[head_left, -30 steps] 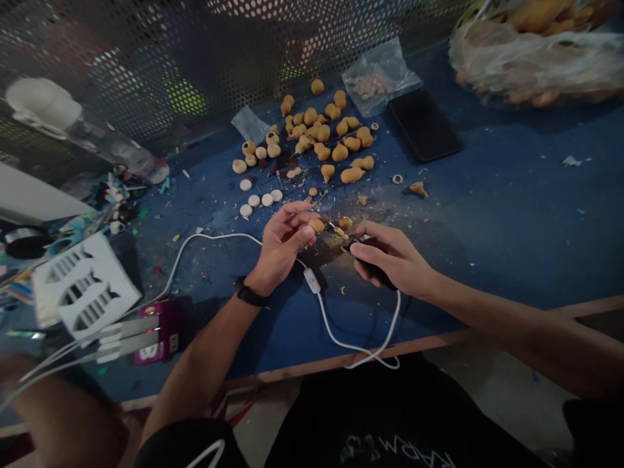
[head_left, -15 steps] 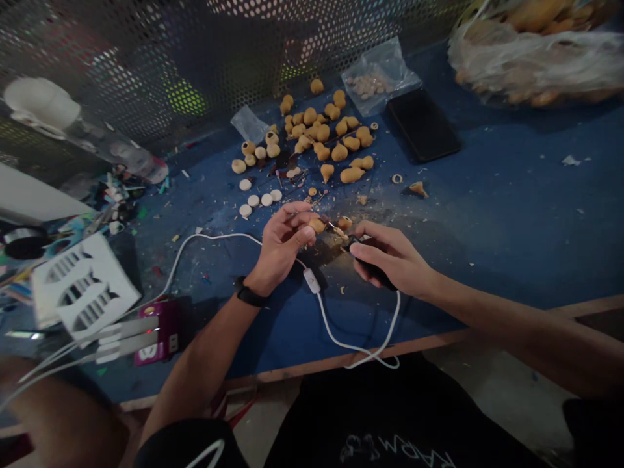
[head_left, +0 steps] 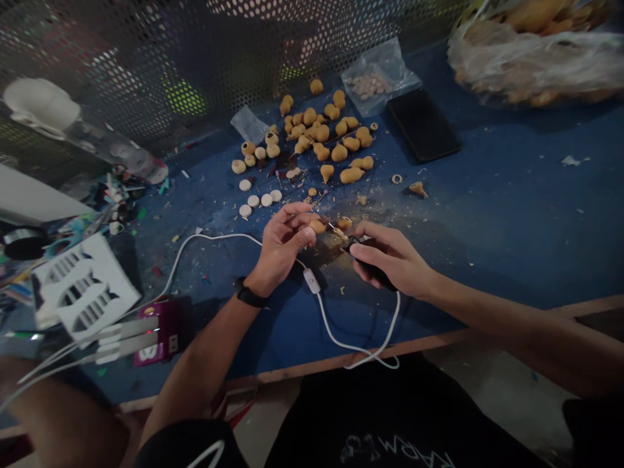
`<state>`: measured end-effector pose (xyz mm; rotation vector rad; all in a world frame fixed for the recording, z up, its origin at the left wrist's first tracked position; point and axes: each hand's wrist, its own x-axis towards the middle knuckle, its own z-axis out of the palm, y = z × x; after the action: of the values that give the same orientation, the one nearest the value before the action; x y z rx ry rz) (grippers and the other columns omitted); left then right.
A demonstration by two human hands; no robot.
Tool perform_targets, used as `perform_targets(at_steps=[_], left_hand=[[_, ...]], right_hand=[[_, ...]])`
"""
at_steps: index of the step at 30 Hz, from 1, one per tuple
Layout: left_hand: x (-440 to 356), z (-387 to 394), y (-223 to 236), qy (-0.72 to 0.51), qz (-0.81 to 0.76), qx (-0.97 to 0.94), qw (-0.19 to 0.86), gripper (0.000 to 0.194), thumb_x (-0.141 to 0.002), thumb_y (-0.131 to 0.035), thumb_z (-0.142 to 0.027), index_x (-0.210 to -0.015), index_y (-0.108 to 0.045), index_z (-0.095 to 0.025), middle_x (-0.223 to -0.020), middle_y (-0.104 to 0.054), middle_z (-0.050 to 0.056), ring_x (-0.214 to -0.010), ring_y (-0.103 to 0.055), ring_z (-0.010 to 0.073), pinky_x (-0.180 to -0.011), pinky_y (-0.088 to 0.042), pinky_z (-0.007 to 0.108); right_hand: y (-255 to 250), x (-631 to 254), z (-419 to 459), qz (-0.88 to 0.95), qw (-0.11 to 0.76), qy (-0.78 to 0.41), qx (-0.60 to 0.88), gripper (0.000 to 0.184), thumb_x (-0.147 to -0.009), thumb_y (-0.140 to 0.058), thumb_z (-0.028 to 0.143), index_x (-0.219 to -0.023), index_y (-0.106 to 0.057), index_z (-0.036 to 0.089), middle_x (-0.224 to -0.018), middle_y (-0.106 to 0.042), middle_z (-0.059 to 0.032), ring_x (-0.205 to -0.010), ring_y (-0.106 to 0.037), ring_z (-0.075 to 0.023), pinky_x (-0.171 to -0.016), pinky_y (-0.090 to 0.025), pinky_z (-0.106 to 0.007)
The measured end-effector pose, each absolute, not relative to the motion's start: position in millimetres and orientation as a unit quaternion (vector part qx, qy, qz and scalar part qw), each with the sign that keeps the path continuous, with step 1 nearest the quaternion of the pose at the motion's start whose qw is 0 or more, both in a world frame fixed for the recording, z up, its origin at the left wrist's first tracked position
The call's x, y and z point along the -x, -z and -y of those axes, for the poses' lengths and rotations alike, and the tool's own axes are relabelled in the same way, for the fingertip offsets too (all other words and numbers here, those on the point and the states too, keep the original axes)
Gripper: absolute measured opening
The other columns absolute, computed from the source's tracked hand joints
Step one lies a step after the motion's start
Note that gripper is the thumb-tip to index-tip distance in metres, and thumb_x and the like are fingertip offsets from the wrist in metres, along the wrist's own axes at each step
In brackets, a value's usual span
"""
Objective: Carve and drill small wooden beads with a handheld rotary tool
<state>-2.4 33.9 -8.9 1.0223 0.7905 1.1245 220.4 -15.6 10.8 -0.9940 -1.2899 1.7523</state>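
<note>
Between the thumb and fingers of my left hand [head_left: 287,237] is a small tan gourd [head_left: 317,225]. My right hand [head_left: 390,257] is wrapped round a black rotary tool [head_left: 374,261], whose brass-coloured tip [head_left: 339,233] points left at the gourd. The thin bit reaches the gourd's right side; whether it touches is too small to tell. A cut gourd piece [head_left: 344,223] lies just behind the tip. From the tool's rear runs a white cord [head_left: 397,312] with an inline switch [head_left: 311,281] below my left hand.
Several small gourds [head_left: 322,133] lie behind my hands, with white discs [head_left: 266,199] to their left. A black phone [head_left: 424,125] and a plastic bag [head_left: 541,62] are at the back right. A purple power adapter [head_left: 158,331] with plugs sits at the left, near another person's limb [head_left: 63,416].
</note>
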Motion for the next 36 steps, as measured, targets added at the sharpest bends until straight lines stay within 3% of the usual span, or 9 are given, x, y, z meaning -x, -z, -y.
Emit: perform_targets(at_steps=[18,26,36], left_hand=[[2.6,-33.8,9.9,-0.496,-0.325,-0.460,0.661,0.043,-0.077,-0.094,-0.035,-0.111,-0.071,-0.024,-0.093,-0.076,0.000,-0.067,-0.063,0.0068,-0.060,-0.054,0.018],[1.7,-33.6,5.2,-0.494,-0.343,-0.448,0.661,0.046,-0.072,-0.097,-0.037,-0.108,-0.072,-0.024,-0.092,-0.077,0.000,-0.067,-0.064,0.0078,-0.060,-0.054,0.019],[3.5,-34.7,10.1,-0.512,-0.345,-0.467,0.634,0.047,-0.073,-0.097,-0.036,-0.110,-0.070,-0.024,-0.093,-0.076,-0.001,-0.067,-0.060,0.0069,-0.063,-0.054,0.020]], right_hand=[[-14.7,-219.9,20.1,0.569,0.309,-0.682,0.341,0.027,-0.100,-0.067,0.045,-0.095,-0.055,0.021,-0.057,-0.058,0.0078,-0.041,-0.048,-0.0056,-0.040,-0.039,-0.018],[-11.7,-219.8,16.6,0.506,0.380,-0.671,0.387,0.027,-0.101,-0.066,0.046,-0.094,-0.054,0.023,-0.054,-0.059,0.0075,-0.037,-0.048,-0.0067,-0.036,-0.035,-0.020],[-8.7,-218.3,16.7,0.487,0.381,-0.680,0.394,0.029,-0.100,-0.068,0.048,-0.095,-0.054,0.023,-0.054,-0.060,0.0071,-0.037,-0.047,-0.0067,-0.036,-0.036,-0.020]])
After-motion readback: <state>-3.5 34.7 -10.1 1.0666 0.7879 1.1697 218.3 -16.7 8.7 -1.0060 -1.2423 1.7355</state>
